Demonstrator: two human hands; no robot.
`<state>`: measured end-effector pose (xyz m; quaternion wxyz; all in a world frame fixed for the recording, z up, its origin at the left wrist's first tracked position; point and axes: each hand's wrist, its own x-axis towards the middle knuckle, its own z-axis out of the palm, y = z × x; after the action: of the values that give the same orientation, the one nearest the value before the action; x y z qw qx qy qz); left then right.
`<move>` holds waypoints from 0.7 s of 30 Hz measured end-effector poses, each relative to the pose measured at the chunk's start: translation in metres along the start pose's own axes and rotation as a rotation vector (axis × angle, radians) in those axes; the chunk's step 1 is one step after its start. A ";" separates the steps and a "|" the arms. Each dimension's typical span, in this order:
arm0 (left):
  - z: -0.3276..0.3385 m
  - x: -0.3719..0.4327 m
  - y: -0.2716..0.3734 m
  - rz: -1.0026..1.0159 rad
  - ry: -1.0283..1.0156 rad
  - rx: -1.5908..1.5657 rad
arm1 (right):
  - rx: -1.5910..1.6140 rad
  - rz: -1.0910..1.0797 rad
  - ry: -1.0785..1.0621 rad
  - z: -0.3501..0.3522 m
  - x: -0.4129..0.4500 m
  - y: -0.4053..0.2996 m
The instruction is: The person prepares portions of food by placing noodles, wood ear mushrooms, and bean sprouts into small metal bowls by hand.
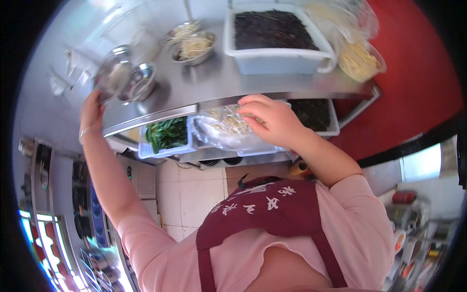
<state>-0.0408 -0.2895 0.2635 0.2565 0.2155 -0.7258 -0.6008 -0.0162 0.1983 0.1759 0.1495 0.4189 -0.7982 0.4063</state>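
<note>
My left hand (91, 114) grips the rim of a shiny metal bowl (116, 73) at the left end of the steel counter. The bowl is tilted and blurred. Close beside it another metal bowl (140, 82) rests near the counter's front edge. My right hand (271, 118) hovers in front of the counter edge, fingers loosely bent and apart, with nothing visible in it. Behind and below that hand, a clear plastic bag of bean sprouts (222, 126) lies on the lower shelf.
On the counter (208, 82) stand bowls of sprouts (195, 47), a white tub of dark shredded food (277, 60) and a container of yellowish strips (359, 64). Below are a basket of green leaves (168, 135) and a tray of dark food (312, 113). A red surface (408, 65) borders the right.
</note>
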 end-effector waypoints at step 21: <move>0.295 -0.317 -0.067 -0.648 -1.107 -0.471 | -0.720 0.655 -0.261 -0.281 0.011 0.168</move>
<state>0.0196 0.1195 0.1190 -0.3054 0.0214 -0.4986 -0.8110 -0.1844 0.4630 0.2698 0.0482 0.1153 -0.9893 0.0751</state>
